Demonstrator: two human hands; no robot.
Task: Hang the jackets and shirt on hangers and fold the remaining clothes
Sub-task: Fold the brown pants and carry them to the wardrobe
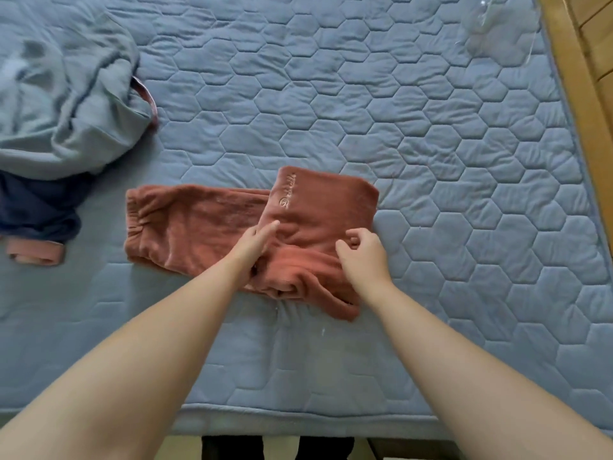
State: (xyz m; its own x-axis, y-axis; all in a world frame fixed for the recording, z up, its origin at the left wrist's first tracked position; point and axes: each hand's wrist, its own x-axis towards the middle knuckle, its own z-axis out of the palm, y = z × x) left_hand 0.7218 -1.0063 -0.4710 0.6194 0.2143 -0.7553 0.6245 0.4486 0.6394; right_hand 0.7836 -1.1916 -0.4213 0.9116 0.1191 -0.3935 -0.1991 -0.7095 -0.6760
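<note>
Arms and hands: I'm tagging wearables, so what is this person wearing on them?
Nothing shows. The left arm and right arm are bare as far as the picture reaches, with no sleeves. The left hand and right hand have no gloves, and no watch, bracelet or ring is visible.

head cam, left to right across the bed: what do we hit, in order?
Grey garment pile → rust-brown trousers → clear plastic item → wooden bed edge
</note>
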